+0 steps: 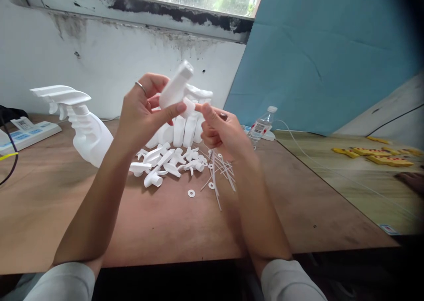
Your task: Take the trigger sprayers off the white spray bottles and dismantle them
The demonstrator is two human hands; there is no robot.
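Raised above the table, my left hand (141, 102) grips a white plastic spray head (177, 84), its narrow end tilted up to the right. My left thumb presses near its round collar (188, 107). My right hand (223, 131) meets the collar from the right with its index finger stretched to it. The other fingers of that hand are curled and its thumb is raised; whatever they may hold is hidden. Below lie a pile of loose white sprayer parts (172, 159), thin white tubes (217, 182) and a white ring washer (191, 193). Several white bottles (179, 133) stand behind my hands.
A white spray bottle (88, 131) with its head fitted stands at the left, near a power strip (33, 135). A clear water bottle (261, 126) is at the back right. Yellow pieces (371, 153) lie on the adjoining table, with another person's hand (410, 179) at the edge.
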